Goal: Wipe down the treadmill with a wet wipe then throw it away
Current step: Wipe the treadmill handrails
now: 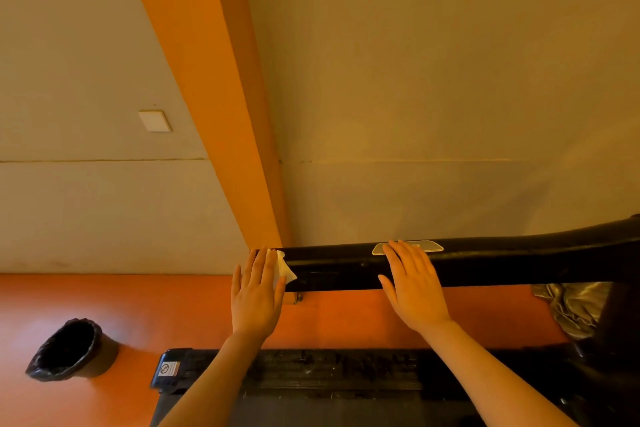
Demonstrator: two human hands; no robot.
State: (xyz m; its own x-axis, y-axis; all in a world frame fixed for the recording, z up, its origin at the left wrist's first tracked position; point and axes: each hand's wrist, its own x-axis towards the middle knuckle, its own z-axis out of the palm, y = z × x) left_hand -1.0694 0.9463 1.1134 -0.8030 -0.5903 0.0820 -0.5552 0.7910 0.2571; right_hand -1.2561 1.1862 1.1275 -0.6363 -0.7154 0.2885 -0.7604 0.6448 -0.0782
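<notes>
The left hand [255, 295] lies flat with straight fingers on the left end of the treadmill's black bar [485, 262], pressing a white wipe [286, 270] whose corner pokes out to the right of the fingers. The right hand [414, 286], also flat and fingers straight, rests on the bar near mid-frame, its fingertips covering part of a pale oval badge [427, 246]; any writing on it is too small to read. The hands are well apart. Below the forearms, at the bottom of the frame, runs the treadmill's dark base [329, 371], with a sticker [168, 368] bearing a prohibition symbol at its left end, the text unreadable. A bin [69, 350] with a black liner stands on the orange floor [104, 302] at lower left. Crumpled grey cloth [575, 305] hangs under the bar at right. Behind, an orange column [214, 97] meets the beige wall [450, 80], with a white wall plate [154, 121] at upper left.
</notes>
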